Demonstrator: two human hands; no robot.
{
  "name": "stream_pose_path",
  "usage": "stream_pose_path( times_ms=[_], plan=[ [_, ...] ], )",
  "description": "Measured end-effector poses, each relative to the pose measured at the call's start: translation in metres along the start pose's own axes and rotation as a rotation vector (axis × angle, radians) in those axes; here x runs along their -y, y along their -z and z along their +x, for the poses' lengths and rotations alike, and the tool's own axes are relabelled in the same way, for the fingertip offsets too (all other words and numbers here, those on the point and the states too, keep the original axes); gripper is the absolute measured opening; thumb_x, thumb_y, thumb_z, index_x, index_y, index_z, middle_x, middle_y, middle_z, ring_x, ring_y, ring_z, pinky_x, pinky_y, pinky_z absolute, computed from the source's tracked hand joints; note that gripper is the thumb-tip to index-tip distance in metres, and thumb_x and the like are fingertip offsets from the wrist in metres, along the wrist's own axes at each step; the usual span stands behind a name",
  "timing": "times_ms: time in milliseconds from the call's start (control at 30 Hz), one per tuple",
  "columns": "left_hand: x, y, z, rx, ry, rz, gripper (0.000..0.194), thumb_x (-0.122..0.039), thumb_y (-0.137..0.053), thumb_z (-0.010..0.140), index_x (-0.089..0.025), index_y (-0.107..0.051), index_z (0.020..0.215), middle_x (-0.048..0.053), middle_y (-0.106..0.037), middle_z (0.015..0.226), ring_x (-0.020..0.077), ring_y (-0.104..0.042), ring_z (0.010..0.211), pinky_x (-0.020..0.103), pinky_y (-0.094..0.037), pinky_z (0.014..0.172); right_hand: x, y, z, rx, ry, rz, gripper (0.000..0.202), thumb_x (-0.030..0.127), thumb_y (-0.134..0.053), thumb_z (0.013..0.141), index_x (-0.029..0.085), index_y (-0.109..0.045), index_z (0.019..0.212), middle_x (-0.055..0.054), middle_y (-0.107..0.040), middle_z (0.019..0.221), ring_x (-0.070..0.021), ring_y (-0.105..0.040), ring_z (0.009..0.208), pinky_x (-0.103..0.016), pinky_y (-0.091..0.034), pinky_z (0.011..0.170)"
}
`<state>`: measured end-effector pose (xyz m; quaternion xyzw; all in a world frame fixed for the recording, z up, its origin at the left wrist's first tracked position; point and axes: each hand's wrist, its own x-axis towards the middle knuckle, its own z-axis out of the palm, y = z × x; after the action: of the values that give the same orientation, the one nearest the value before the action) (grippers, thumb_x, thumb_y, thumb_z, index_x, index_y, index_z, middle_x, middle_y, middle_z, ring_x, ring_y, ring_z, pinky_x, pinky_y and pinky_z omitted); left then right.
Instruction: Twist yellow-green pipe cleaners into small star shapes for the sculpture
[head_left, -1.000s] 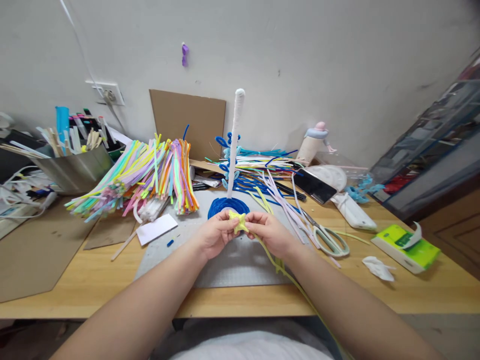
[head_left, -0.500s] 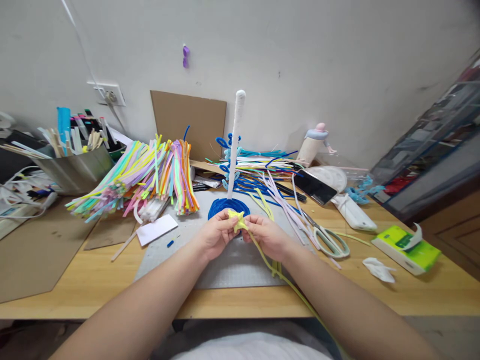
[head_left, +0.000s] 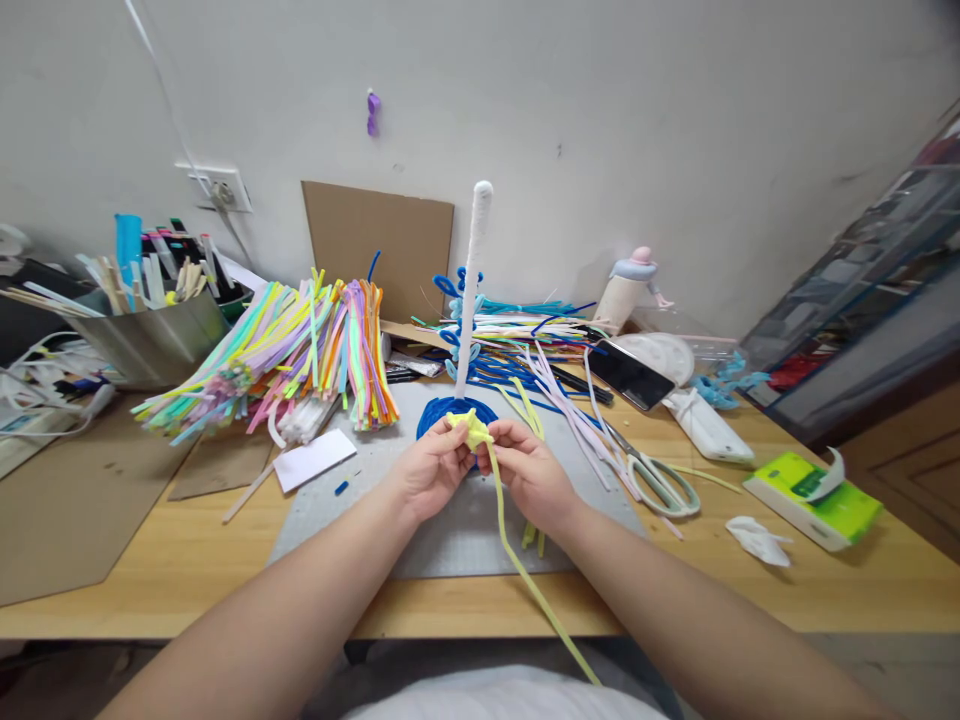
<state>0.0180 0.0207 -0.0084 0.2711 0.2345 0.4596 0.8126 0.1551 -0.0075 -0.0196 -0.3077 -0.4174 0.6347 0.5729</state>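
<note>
My left hand (head_left: pixel 433 466) pinches a small yellow star-like shape of bent pipe cleaner (head_left: pixel 471 430). On its other side, my right hand (head_left: pixel 529 472) has its fingers closed at the shape's edge, where a long yellow pipe cleaner (head_left: pixel 514 560) trails down toward my lap. Just beyond both hands lies a blue coiled round base (head_left: pixel 486 408), partly hidden by them. From it rises a white fuzzy-wrapped stick (head_left: pixel 471 290), with blue looped pieces (head_left: pixel 448 285) beside it. Underneath is a grey cutting mat (head_left: pixel 450 545).
Bundled multicoloured pipe cleaners (head_left: pixel 300 350) lie at left, near a metal pot of pens (head_left: pixel 157 340). Right of my hands are scissors (head_left: pixel 664 485), lilac pipe cleaners (head_left: pixel 574 415), a phone (head_left: pixel 630 373), a green tissue pack (head_left: pixel 814 497) and a crumpled tissue (head_left: pixel 757 540). Cardboard (head_left: pixel 382 245) leans on the wall.
The yellow shape has shifted slightly up and left and turned in my fingers. The long yellow tail has swung left, away from my right forearm.
</note>
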Motion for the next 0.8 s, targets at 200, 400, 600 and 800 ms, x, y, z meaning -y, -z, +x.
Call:
stream_pose_path(
  times_ms=[200, 400, 600, 800],
  plan=[
    [0.008, -0.001, 0.000, 0.061, -0.024, 0.027, 0.017, -0.024, -0.070, 0.070, -0.017, -0.056, 0.076, -0.001, -0.060, 0.069, 0.0113, -0.055, 0.060, 0.025, -0.042, 0.058, -0.004, -0.003, -0.001, -0.063, 0.148, -0.166, 0.012, 0.028, -0.065, 0.075, 0.020, -0.057, 0.079, 0.002, -0.059, 0.066, -0.0115, -0.055, 0.059, -0.026, -0.044, 0.059],
    [0.002, -0.003, -0.003, 0.108, 0.005, 0.125, 0.016, -0.019, -0.069, 0.067, -0.016, -0.056, 0.076, 0.001, -0.061, 0.076, 0.0129, -0.058, 0.068, 0.026, -0.042, 0.064, -0.001, 0.003, 0.002, -0.115, 0.108, -0.207, 0.020, 0.035, -0.067, 0.072, 0.019, -0.055, 0.075, 0.004, -0.053, 0.056, -0.0074, -0.045, 0.043, -0.020, -0.034, 0.039],
    [-0.013, -0.006, -0.009, 0.084, -0.140, 0.543, 0.021, -0.023, -0.071, 0.065, -0.016, -0.063, 0.083, 0.000, -0.061, 0.074, 0.0118, -0.056, 0.068, 0.023, -0.040, 0.062, 0.013, 0.014, -0.001, 0.065, -0.034, -0.285, 0.021, 0.036, -0.066, 0.073, 0.018, -0.056, 0.076, 0.006, -0.046, 0.052, -0.0040, -0.033, 0.037, -0.018, -0.021, 0.036],
    [-0.005, -0.005, -0.008, 0.092, -0.254, 0.720, 0.022, -0.028, -0.073, 0.065, -0.015, -0.060, 0.076, 0.002, -0.062, 0.074, 0.0126, -0.056, 0.066, 0.024, -0.041, 0.061, 0.014, 0.012, 0.001, 0.024, -0.007, -0.274, 0.022, 0.037, -0.067, 0.071, 0.018, -0.060, 0.076, 0.001, -0.053, 0.067, -0.0093, -0.045, 0.056, -0.022, -0.037, 0.051]
  ],
)
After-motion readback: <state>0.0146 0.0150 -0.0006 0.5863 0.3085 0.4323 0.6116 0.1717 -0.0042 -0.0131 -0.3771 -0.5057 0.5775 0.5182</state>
